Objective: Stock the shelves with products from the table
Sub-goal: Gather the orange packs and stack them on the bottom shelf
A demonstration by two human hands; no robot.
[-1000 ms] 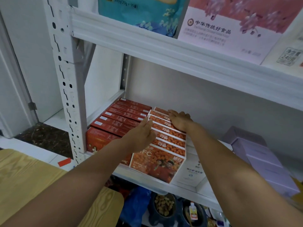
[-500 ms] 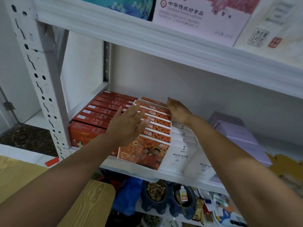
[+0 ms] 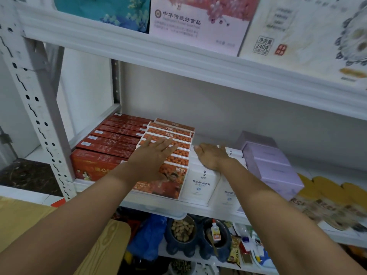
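left hand: I had my left hand (image 3: 155, 155) flat over the row of orange boxes (image 3: 174, 135), fingers straight and spread, gripping nothing; I could not tell whether the palm pressed or only hovered
right hand: my right hand (image 3: 211, 156) lay palm down on the white boxes (image 3: 201, 183) just beside the orange row, fingers relaxed, nothing pinched
product location: the orange boxes stood on edge, front to back, on the middle shelf (image 3: 158, 209), between the red boxes (image 3: 113, 139) and the white boxes, packed against both as far as I could see; the front box was tilted, face up toward me
neighbours: lilac boxes (image 3: 274, 163) sat close to the right of the white ones
table: only a wooden corner (image 3: 103, 247) showed lower left, no stock visible on it
step, my read: squaring up rows already on the shelf, not a pick
how to do it well: flat palms seemed right; press lightly, push back evenly so the tops came level, steady the white row while nudging the orange one
risk: thin boxes on edge could domino off the lip if shoved from one end
progress: this stretch looked nearly full; remaining stock I could not confirm
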